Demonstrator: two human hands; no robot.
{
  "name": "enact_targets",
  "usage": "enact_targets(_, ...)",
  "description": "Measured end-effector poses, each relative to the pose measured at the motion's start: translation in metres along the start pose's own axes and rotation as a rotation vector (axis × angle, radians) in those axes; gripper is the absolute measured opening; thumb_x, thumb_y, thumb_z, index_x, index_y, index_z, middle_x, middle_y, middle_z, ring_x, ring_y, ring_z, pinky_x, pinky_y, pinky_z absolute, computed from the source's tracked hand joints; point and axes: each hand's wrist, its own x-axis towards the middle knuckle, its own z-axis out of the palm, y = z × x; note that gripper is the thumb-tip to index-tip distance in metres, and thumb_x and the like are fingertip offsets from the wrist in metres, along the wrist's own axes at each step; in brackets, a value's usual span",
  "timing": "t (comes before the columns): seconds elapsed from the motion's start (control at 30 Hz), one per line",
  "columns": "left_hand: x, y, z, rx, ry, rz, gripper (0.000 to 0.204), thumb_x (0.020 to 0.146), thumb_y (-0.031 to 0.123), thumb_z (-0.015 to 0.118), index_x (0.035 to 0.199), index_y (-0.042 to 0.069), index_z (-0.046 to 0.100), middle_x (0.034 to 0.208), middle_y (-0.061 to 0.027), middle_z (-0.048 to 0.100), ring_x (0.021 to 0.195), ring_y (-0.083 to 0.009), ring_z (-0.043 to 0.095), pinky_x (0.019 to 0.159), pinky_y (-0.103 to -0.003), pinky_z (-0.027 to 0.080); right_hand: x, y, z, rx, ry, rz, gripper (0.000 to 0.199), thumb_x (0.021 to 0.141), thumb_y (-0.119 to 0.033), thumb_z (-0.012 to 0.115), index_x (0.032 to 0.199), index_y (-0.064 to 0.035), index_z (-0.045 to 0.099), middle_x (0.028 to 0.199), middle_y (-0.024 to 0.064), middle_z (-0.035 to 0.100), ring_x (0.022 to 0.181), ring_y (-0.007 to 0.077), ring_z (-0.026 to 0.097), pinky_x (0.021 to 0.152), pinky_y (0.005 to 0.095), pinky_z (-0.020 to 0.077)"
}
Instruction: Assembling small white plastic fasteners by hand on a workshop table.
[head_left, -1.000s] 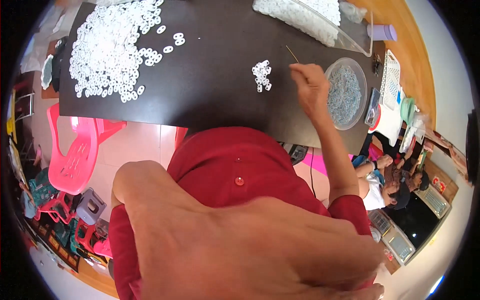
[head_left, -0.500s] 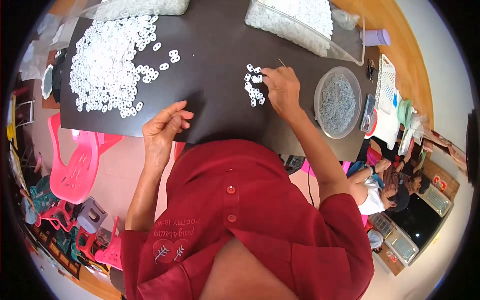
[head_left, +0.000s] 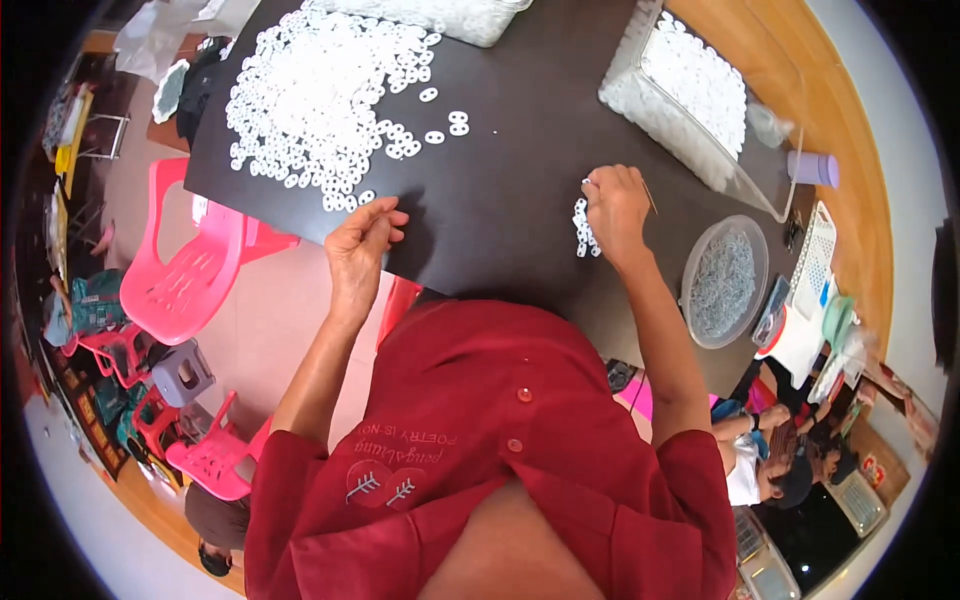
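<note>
Left of the round tub (head_left: pixel 764 268), the right hand (head_left: pixel 618 207) is clamping its fingers on a thin stick (head_left: pixel 650 197) beside small white pieces (head_left: pixel 582 238), a light touch probably preventing scatter, while the left hand (head_left: pixel 361 240), farther left, is holding its fingers loosely apart.

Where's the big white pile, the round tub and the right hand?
Big white pile (head_left: pixel 315 95): head view, on its middle.
Round tub (head_left: pixel 764 268): head view, on its rim.
Right hand (head_left: pixel 617 210): head view, on its back.
</note>
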Motion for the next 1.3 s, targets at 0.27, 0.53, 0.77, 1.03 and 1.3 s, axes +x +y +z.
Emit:
enact_targets(0.27, 0.01, 0.027, 0.062, -0.214, -0.364, -0.194, 0.017, 0.089, 0.012, 0.054, 0.1, 0.0, 0.062, 0.079, -0.0058, 0.064, 0.066, -0.009, 0.056, 0.06, -0.021, 0.043, 0.012, -0.077, -0.04, 0.52, 0.042, -0.11, 0.005, 0.073, -0.004, 0.065, 0.077, -0.0039, 0.063, 0.076, 0.0071, 0.06, 0.07, 0.0223, 0.055, 0.063, 0.0324, 0.0446)
enact_targets(0.53, 0.008, 0.034, 0.084, -0.274, -0.532, -0.25, 0.014, 0.082, 0.005, 0.062, 0.094, -0.002, 0.061, 0.08, -0.0064, 0.062, 0.066, -0.0111, 0.054, 0.06, -0.022, 0.044, -0.014, -0.095, -0.036, 0.601, 0.274, -0.073, 0.013, 0.067, -0.003, 0.063, 0.079, -0.0069, 0.065, 0.076, 0.0067, 0.056, 0.066, 0.0223, 0.051, 0.057, 0.0326, 0.0428)
enact_targets(0.77, 0.007, 0.037, 0.107, -0.225, -0.593, -0.237, 0.016, 0.076, 0.0, 0.067, 0.091, -0.003, 0.062, 0.08, -0.0063, 0.061, 0.065, -0.0112, 0.053, 0.058, -0.022, 0.043, -0.047, -0.07, -0.061, 0.709, 0.292, 0.055, 0.019, 0.068, -0.004, 0.068, 0.087, -0.0075, 0.067, 0.084, 0.0067, 0.06, 0.075, 0.024, 0.055, 0.065, 0.0336, 0.0449)
enact_targets(1.03, 0.0, 0.031, 0.1, -0.109, -0.605, -0.209, 0.012, 0.08, 0.003, 0.065, 0.09, -0.001, 0.062, 0.076, -0.0059, 0.06, 0.062, -0.0107, 0.052, 0.057, -0.022, 0.042, -0.133, 0.096, -0.119, 0.076, 0.271, 0.777, 0.007, 0.068, -0.01, 0.066, 0.075, -0.0077, 0.067, 0.08, 0.0121, 0.064, 0.077, 0.0298, 0.059, 0.066, 0.0393, 0.0474)
enact_targets(1.3, -0.01, 0.027, 0.098, -0.103, -0.557, -0.236, 0.009, 0.08, 0.005, 0.065, 0.088, 0.0, 0.061, 0.074, -0.0057, 0.06, 0.059, -0.0105, 0.052, 0.055, -0.021, 0.042, -0.136, 0.117, -0.094, -0.138, 0.143, 0.502, 0.004, 0.065, -0.009, 0.065, 0.07, -0.009, 0.065, 0.07, 0.0124, 0.058, 0.072, 0.0328, 0.056, 0.065, 0.043, 0.0454)
